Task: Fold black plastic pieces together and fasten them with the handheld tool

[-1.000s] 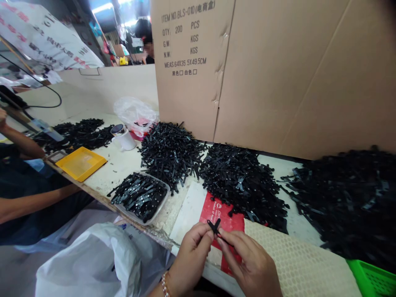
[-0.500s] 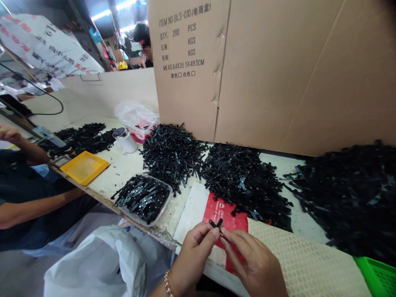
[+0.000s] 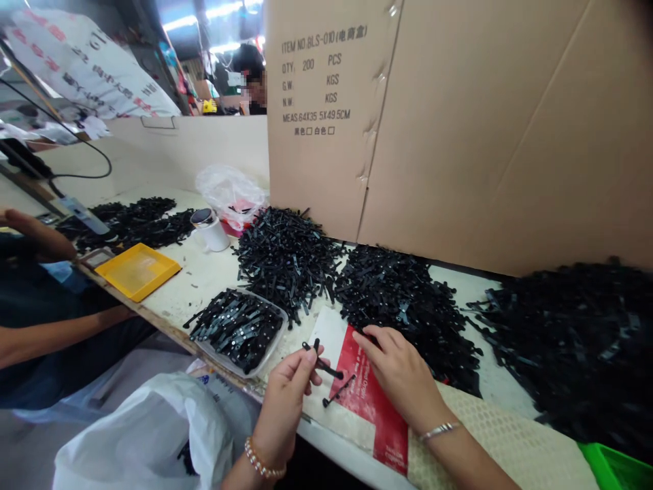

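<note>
My left hand (image 3: pixel 292 381) pinches thin black plastic strips (image 3: pixel 326 367) with rounded ends between thumb and forefinger, at least two of them crossed. Just below these, another black strip (image 3: pixel 339 392) shows over the red and white printed sheet (image 3: pixel 380 401); whether it touches the sheet I cannot tell. My right hand (image 3: pixel 403 371) is above the red part of the sheet, fingers stretched toward the near edge of the middle pile of black strips (image 3: pixel 392 289). Nothing shows in its fingers.
A clear tub (image 3: pixel 278 333) of black strips stands left of my hands. Beyond it are another pile (image 3: pixel 286 252), a white mug (image 3: pixel 214 235) and a yellow tray (image 3: pixel 137 272). A large carton (image 3: pixel 459 136) walls the back. A co-worker's arm (image 3: pixel 66 333) is at left.
My hands have parted: the left moved left with the strips, while the right let go and went up toward the pile. One more strip is now visible below my left hand.
</note>
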`<state>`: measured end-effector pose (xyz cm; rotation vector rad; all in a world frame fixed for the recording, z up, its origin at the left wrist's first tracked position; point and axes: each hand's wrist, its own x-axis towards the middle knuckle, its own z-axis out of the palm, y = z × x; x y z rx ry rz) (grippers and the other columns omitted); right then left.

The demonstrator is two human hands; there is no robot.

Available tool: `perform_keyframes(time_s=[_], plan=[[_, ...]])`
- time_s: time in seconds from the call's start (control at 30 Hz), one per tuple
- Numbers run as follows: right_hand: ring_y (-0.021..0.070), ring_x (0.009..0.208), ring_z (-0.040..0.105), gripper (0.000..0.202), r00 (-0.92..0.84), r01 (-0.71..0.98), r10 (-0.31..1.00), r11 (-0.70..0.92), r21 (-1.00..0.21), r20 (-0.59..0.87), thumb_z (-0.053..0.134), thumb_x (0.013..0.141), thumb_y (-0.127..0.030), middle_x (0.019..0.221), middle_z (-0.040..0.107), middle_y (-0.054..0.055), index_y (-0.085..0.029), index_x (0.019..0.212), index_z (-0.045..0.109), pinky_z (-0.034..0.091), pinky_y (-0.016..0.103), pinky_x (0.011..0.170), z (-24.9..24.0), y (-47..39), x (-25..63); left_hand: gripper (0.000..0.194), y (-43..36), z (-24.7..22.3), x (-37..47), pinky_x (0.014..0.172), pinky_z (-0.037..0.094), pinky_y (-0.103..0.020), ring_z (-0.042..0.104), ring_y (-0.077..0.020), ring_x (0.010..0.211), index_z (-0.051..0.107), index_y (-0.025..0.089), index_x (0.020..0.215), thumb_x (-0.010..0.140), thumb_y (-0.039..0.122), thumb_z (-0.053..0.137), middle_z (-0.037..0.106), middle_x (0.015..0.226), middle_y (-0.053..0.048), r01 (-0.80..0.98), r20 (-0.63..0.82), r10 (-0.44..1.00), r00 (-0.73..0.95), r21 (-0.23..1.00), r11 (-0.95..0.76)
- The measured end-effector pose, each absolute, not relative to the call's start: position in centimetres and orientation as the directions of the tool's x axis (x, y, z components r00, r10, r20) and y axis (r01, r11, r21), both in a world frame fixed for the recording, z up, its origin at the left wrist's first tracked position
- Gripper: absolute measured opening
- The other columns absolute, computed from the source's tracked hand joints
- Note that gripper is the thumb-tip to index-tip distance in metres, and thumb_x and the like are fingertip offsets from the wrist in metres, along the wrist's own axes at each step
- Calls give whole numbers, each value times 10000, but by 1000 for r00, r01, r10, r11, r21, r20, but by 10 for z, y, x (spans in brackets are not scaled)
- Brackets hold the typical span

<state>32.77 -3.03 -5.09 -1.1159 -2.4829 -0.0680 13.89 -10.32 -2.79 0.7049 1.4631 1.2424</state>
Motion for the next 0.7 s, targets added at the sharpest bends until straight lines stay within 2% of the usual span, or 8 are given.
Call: perform_keyframes(time_s=[0.1,0.17,0.23,0.3,0.4,0.53,0.6,0.7], plan=[[268,969,544,362,-705,691,630,713,117,326,500,804,18,1083,620,113,-158,1087,641,480,401,832,-61,-7,316,405,-105,-29,128,597,314,-223,416,-125,612,708,148,817,755,540,630,544,621,9,-170,-329,904,-273,941,291],[274,959,542,321,-737,664,603,729,166,305,525,779,34,1065,621,122,-141,1013,657,460,416,857,-62,1,312,412,-108,-32,123,599,317,-225,423,-126,608,709,147,785,752,550,629,546,613,9,-165,-329,908,-257,941,295],[274,954,541,268,-740,657,605,744,124,292,539,789,15,1037,624,112,-156,960,655,449,425,853,-59,4,311,428,-109,-37,120,596,321,-227,427,-126,598,704,146,772,752,565,621,556,612,5,-167,-337,915,-221,938,305],[263,944,543,181,-716,657,636,753,-29,288,560,826,-58,1009,624,86,-185,928,638,446,426,837,-52,7,313,446,-109,-41,117,599,329,-229,445,-130,606,693,144,746,753,582,610,587,637,-10,-161,-336,926,-174,937,310],[240,942,549,68,-590,638,744,668,-384,313,572,870,-240,995,619,63,-205,922,598,438,422,843,-45,14,318,459,-106,-45,114,605,340,-231,471,-140,627,688,145,723,762,592,594,610,660,-24,-126,-320,937,-139,944,304],[206,792,594,285,-289,410,946,263,-873,149,592,834,-467,870,639,64,-193,907,561,482,364,744,-40,21,319,452,-100,-45,115,607,359,-237,495,-159,658,701,148,752,753,590,607,625,683,-31,-98,-318,939,-130,947,307],[181,695,595,407,-227,218,974,36,-975,-15,664,757,-533,809,646,54,-183,937,561,493,315,659,-34,18,316,432,-99,-41,117,678,396,-256,540,-193,767,712,156,782,738,579,632,673,835,-67,-114,-298,947,-122,952,285],[148,642,585,499,-267,69,952,-137,-988,-151,742,695,-514,763,641,27,-173,1027,594,489,265,609,-22,4,309,392,-100,-28,123,830,404,-288,555,-242,968,700,164,711,721,555,665,661,1079,-107,-199,-289,955,-68,942,271]])
